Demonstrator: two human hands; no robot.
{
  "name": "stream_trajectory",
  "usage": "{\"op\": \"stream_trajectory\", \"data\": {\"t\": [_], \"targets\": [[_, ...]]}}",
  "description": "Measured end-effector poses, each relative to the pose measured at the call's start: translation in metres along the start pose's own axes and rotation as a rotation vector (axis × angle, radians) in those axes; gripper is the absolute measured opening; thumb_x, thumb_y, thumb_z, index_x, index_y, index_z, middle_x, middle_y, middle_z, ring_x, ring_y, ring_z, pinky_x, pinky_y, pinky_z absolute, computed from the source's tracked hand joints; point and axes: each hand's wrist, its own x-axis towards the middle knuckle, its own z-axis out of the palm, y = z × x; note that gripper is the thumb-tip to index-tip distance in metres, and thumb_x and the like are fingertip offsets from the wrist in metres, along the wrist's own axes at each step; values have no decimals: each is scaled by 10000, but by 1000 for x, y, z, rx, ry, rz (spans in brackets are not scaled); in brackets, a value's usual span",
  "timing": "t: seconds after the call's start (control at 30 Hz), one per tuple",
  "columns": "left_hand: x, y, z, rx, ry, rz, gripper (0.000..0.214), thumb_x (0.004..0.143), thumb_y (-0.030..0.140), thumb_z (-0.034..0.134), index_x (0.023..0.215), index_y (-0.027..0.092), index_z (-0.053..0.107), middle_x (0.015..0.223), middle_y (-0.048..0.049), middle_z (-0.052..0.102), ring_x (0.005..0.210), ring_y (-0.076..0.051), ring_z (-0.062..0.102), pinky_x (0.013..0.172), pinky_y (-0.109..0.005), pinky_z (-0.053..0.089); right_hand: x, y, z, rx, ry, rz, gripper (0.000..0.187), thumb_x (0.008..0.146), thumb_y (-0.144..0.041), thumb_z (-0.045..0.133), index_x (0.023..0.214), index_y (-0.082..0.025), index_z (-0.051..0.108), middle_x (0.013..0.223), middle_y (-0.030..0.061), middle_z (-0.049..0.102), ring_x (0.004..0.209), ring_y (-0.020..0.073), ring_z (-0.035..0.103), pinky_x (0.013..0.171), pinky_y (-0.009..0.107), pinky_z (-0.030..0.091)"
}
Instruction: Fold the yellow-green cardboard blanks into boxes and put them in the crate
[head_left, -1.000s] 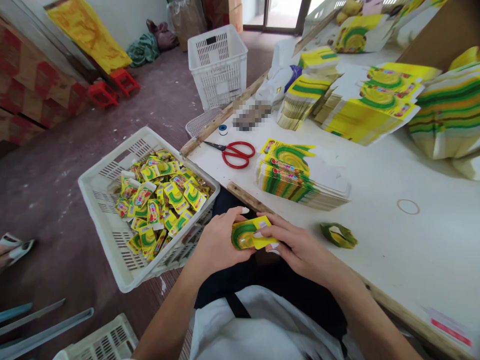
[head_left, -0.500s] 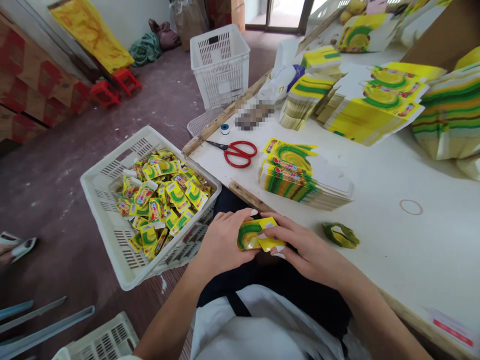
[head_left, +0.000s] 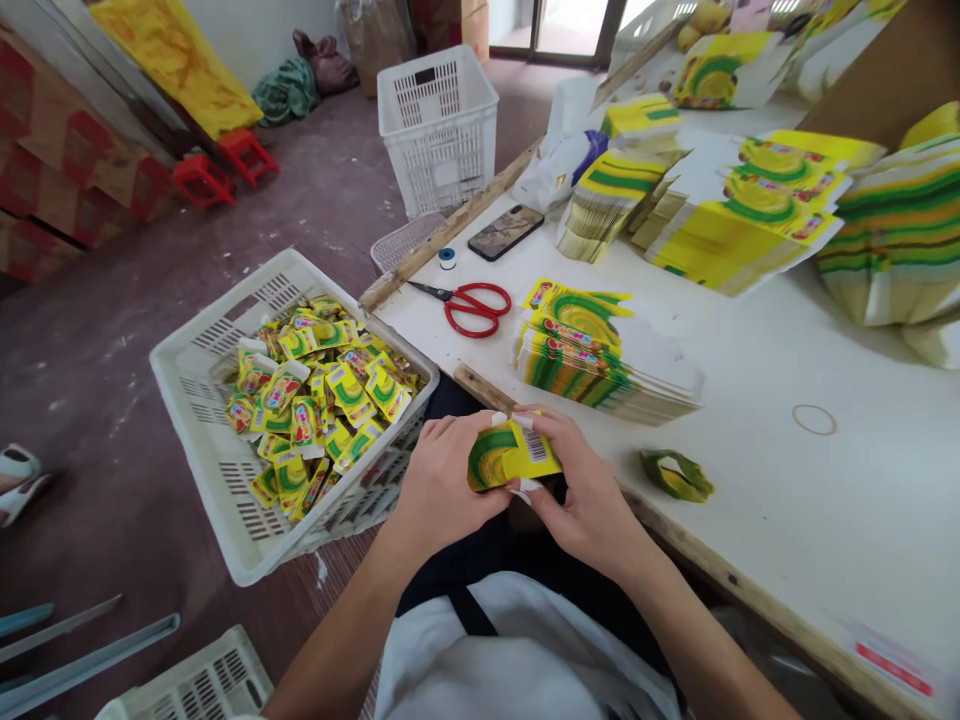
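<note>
Both hands grip one small yellow-and-green printed carton (head_left: pixel 491 458) above my lap, at the table's edge. My left hand (head_left: pixel 448 475) is wrapped round its left end, thumb along the top edge. My right hand (head_left: pixel 581 480) pinches the right part, where a yellow flap with a barcode shows between thumb and fingers. Whether anything is inside the carton is hidden. Left of my hands, a white plastic crate (head_left: pixel 247 545) holds many similar small packs (head_left: pixel 300 400). On the table beyond my hands stands a stack of flat cartons (head_left: pixel 577 345).
Red-handled scissors (head_left: pixel 476 308), a thread spool (head_left: pixel 447 259) and a phone (head_left: pixel 506 232) lie near the table's wooden edge. A crumpled green wrapper (head_left: pixel 676 475) and a rubber band (head_left: pixel 814 419) are to the right. More carton stacks (head_left: pixel 750 215) stand behind. Another white crate (head_left: pixel 439 130) is on the floor.
My right fingers have shifted from the flap's face to its upper and lower edges, so the barcode now shows. Both hands have moved slightly left; the carton stays held.
</note>
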Motion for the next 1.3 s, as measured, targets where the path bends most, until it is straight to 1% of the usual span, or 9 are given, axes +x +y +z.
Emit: {"op": "stream_trajectory", "data": {"t": [0.2, 0.37, 0.47, 0.6, 0.7, 0.8, 0.97, 1.1, 1.3], "targets": [[-5, 2, 3, -95, 15, -48, 557, 712, 287, 759, 1195, 201, 495, 1135, -90, 701, 978, -255, 679, 870, -415, 526, -3, -4, -11, 68, -139, 9, 649, 969, -245, 457, 1544, -274, 158, 1586, 136, 311, 1457, 271, 321, 1178, 516, 304], [-9, 1, 2, -103, 34, -44, 576, 694, 271, 784, 1193, 215, 500, 1131, -78, 702, 981, -249, 680, 895, -418, 517, -2, -7, -17, 79, -214, 55, 618, 946, -221, 497, 1515, -260, 258, 1552, 122, 383, 1424, 253, 385, 1185, 477, 314], [-11, 0, 4, -157, 46, -51, 606, 715, 251, 780, 1240, 242, 477, 1183, -72, 681, 1060, -246, 651, 953, -435, 485, -3, -5, -14, 209, -167, 84, 565, 951, -263, 514, 1477, -250, 308, 1506, 133, 432, 1381, 258, 443, 1148, 461, 380], [-13, -6, 9, -378, 203, -268, 831, 606, 349, 870, 1303, 237, 433, 1351, -121, 551, 1239, -296, 549, 1023, -455, 447, -6, -1, -6, 342, -62, 103, 561, 947, -301, 541, 1459, -262, 315, 1476, 140, 449, 1332, 273, 500, 1074, 443, 471], [-11, -14, 8, -745, 272, -568, 742, 611, 428, 852, 1217, 204, 485, 1163, -95, 637, 1032, -247, 651, 880, -379, 527, -6, 4, -5, 323, 4, 73, 555, 935, -285, 563, 1442, -303, 336, 1462, 121, 447, 1329, 271, 498, 1061, 440, 481], [-8, -15, 4, -1052, 209, -707, 523, 710, 397, 789, 1123, 193, 541, 906, -29, 706, 826, -180, 683, 784, -326, 553, -3, 7, -7, 187, -11, -3, 517, 921, -230, 565, 1406, -306, 403, 1398, 115, 494, 1308, 278, 499, 1063, 454, 467], [-5, -4, 7, -1112, 177, -720, 382, 666, 304, 824, 966, 179, 624, 800, 8, 713, 721, -139, 669, 690, -251, 547, 2, 5, -5, 6, 75, -41, 486, 928, -182, 518, 1397, -279, 439, 1338, 128, 499, 1278, 266, 499, 1042, 447, 467], [-7, -2, 13, -1161, 200, -759, 405, 641, 313, 838, 970, 173, 650, 809, -2, 734, 713, -142, 676, 690, -255, 555, 2, 7, -6, 90, 18, -37, 522, 946, -280, 522, 1449, -264, 380, 1398, 135, 477, 1314, 278, 470, 1075, 476, 431], [-5, 3, 13, -1179, 228, -768, 396, 622, 283, 848, 952, 160, 668, 770, -6, 747, 652, -120, 673, 634, -217, 552, 4, 7, -4, 289, 116, 201, 467, 943, -271, 495, 1399, -262, 391, 1297, 100, 607, 1070, 218, 634, 890, 371, 547]]}}
